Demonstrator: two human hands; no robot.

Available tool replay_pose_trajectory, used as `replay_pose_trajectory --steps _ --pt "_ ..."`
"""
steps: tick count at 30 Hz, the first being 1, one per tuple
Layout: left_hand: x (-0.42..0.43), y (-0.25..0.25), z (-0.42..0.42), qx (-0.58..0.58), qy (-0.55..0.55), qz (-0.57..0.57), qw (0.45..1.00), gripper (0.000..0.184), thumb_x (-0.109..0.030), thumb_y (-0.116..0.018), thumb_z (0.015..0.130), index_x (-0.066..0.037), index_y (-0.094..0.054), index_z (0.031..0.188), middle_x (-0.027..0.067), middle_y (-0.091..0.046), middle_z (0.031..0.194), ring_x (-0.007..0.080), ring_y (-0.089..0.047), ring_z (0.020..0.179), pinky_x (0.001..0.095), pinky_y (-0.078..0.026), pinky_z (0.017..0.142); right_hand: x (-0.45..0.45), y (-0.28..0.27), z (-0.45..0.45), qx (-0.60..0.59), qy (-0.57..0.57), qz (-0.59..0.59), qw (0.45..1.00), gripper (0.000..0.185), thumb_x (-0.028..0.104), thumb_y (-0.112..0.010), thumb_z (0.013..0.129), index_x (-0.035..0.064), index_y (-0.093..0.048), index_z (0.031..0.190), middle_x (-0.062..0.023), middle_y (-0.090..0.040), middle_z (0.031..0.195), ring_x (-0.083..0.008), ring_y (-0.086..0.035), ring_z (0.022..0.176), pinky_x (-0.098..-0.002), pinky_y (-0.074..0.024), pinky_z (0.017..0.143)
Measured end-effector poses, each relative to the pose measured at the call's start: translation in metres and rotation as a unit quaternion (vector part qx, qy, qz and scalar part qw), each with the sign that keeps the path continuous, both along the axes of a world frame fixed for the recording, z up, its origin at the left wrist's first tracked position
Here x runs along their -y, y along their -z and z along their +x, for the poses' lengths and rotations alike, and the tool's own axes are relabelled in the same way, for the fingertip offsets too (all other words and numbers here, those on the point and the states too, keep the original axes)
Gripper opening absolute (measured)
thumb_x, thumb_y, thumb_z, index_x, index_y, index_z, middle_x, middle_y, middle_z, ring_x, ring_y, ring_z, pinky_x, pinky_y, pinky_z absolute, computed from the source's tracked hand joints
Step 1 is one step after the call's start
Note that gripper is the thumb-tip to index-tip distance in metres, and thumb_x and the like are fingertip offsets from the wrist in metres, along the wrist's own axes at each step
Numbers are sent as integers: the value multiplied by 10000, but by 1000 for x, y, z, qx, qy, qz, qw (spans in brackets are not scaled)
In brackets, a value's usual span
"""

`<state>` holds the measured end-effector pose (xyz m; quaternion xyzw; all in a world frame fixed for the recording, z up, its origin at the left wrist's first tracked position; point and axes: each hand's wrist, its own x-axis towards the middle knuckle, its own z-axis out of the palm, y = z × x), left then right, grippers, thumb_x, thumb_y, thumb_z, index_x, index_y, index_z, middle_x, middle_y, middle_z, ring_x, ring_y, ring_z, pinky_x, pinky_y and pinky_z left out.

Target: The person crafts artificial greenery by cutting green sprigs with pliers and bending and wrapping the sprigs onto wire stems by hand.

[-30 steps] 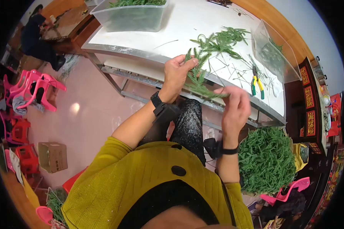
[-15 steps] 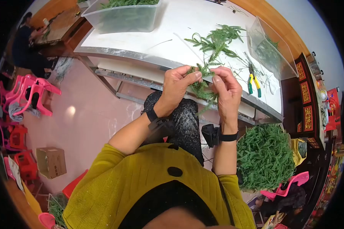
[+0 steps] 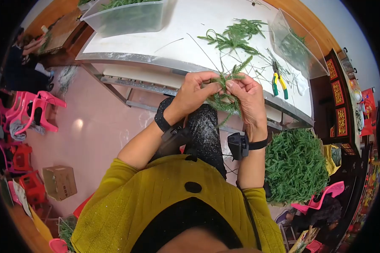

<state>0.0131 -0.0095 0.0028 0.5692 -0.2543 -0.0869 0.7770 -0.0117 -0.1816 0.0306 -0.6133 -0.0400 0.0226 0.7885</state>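
Both hands meet over the near edge of the white table (image 3: pixel 185 52), pinching a green artificial sprig (image 3: pixel 223 101). My left hand (image 3: pixel 195 90) grips it from the left with thumb and fingers; my right hand (image 3: pixel 248 95) holds it from the right, the fingertips almost touching. One leafy tip sticks up and right between the hands, and other sprays hang below. Thin dark wires run up from the sprig onto the table. More sprigs (image 3: pixel 236 36) lie beyond the hands. Pliers with yellow and green handles (image 3: pixel 279 82) rest among thin stems to the right.
Clear plastic bins with greenery stand at the table's back left (image 3: pixel 126 20) and right (image 3: pixel 297 46). A large heap of sprigs (image 3: pixel 297 166) is at the lower right. Pink stools (image 3: pixel 31 109) and a cardboard box (image 3: pixel 59 182) stand left. Another person (image 3: pixel 21 67) sits upper left.
My right hand has come in from the sprig's far end to meet my left hand at its middle. The sprig is now bunched between them, with a tip pointing up.
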Motion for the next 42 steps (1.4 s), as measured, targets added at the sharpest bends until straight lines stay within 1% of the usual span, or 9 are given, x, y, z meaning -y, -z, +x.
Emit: replay_pose_trajectory --steps 3,7,10,18,21,24,33,36,42 --pt "-5 -7 1 -77 -1 2 997 272 -258 -593 914 0 -668 867 -12 -615 754 40 -535 696 202 -430 617 -2 3 -2 0 12 -10 1000 132 30 -667 854 -14 -625 972 -42 -649 793 -78 -580 636 -187 -427 533" --pt "0 0 6 -28 -43 55 997 257 -212 -602 905 9 -661 787 -25 -573 662 35 -487 639 203 -400 585 -8 9 -1 10 2 -21 1000 121 29 -654 862 -13 -625 973 -32 -643 790 -66 -574 633 -178 -424 531" --pt "-8 1 5 -17 -18 92 995 258 -213 -615 906 12 -659 788 -18 -581 676 40 -497 652 205 -406 590 -6 14 -1 10 11 -24 1000 124 29 -652 865 -16 -623 977 -29 -641 797 -59 -572 638 -173 -426 538" --pt "3 8 8 -48 -6 35 998 252 -202 -600 922 17 -651 807 3 -616 740 56 -533 677 215 -437 613 -13 10 -6 12 9 -51 999 144 3 -636 868 -24 -614 1008 -46 -654 857 -77 -606 696 -214 -505 616" --pt "2 13 13 -72 1 6 997 211 -171 -598 930 12 -659 842 0 -611 787 62 -541 717 211 -443 668 -4 13 -4 -20 -37 -12 999 154 -5 -631 868 -27 -607 1019 -51 -655 874 -89 -612 719 -247 -526 644" --pt "2 11 13 -91 -31 -10 995 196 -169 -613 927 0 -666 842 -5 -597 801 61 -525 744 211 -430 695 -9 15 -13 -32 -7 47 998 170 5 -640 866 -25 -606 1030 -53 -653 876 -92 -613 735 -242 -514 645" --pt "2 17 15 -72 15 36 997 281 -237 -582 957 -30 -630 773 -28 -580 765 38 -496 712 202 -403 654 -8 25 -12 49 79 -134 987 69 -7 -632 862 -42 -645 921 -38 -655 779 -83 -608 651 -204 -486 598" --pt "2 21 15 -60 33 44 997 315 -256 -550 971 -18 -629 779 -14 -579 747 47 -494 686 213 -407 634 -10 30 -11 54 78 -118 988 92 -4 -630 863 -38 -639 948 -35 -658 800 -79 -610 675 -195 -472 598" --pt "4 16 15 -48 53 67 995 361 -286 -514 986 -14 -638 783 5 -590 732 63 -496 664 230 -412 620 6 32 2 -71 -71 9 995 173 30 -644 865 -28 -621 1026 -58 -662 859 -103 -632 733 -197 -465 602"
